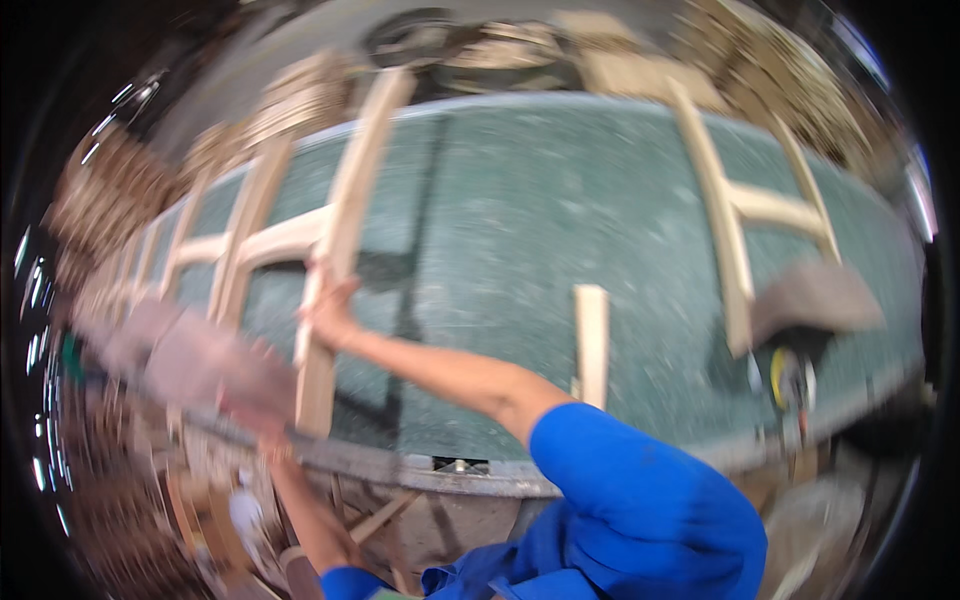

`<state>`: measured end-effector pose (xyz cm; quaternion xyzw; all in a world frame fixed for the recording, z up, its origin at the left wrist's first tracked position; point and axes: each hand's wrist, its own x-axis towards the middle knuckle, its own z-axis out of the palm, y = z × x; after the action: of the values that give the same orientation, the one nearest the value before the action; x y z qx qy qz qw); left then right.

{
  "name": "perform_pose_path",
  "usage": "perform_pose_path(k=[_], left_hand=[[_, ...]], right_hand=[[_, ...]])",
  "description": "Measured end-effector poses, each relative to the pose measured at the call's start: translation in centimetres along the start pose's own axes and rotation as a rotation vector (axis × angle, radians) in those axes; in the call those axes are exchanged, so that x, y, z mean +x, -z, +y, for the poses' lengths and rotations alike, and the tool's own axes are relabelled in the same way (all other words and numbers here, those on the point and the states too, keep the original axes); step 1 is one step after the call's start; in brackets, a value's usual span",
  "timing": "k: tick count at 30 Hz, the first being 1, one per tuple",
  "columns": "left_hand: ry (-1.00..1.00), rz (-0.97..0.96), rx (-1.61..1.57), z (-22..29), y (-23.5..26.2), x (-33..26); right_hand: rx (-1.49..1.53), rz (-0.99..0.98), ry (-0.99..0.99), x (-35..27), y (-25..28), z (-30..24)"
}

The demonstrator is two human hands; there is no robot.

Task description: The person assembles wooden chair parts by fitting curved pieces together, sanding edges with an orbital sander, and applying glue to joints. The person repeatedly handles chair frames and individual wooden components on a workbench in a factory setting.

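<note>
Head view, right hand (328, 312): the fingers are wrapped round a long rail of the wooden frame (335, 235), near the table's left part.
Left hand (262, 425): seen at the near edge of the green table (520, 230), blurred; the finger spread cannot be told.
Wooden frame: laid flat, its long rails running from the near edge toward the far edge.
Short wooden piece (592, 343): lying alone by the near edge.
Second frame (745, 215): set at the right side.

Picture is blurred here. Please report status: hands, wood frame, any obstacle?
Right hand grips wooden frame rail. Left hand at table edge, blurred. Loose wooden slat nearby.
</note>
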<state>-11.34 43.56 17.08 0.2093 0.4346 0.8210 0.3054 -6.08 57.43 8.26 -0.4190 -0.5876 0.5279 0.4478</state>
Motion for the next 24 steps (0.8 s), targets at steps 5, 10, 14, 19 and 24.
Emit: perform_pose_path(k=[5,10,14,19,24], left_hand=[[0.089,-0.112,0.002,1.1,0.6,-11.2],[0.176,-0.256,-0.033,0.1,-3.0,-13.2],[0.176,-0.239,0.002,0.5,-4.0,-12.4],[0.173,-0.232,0.011,3.4,-4.0,-10.3],[0.156,-0.194,0.024,10.0,-2.5,-9.2]], right_hand=[[0.047,-0.348,-0.13,-6.5,7.8,-1.8],[0.126,-0.462,0.106,-8.0,29.2,-2.1],[-0.516,0.296,-0.047,-14.6,52.6,-3.1],[-1.376,0.679,-0.29,-26.8,73.4,2.2],[-1.323,0.355,-0.281,-28.0,75.8,6.9]])
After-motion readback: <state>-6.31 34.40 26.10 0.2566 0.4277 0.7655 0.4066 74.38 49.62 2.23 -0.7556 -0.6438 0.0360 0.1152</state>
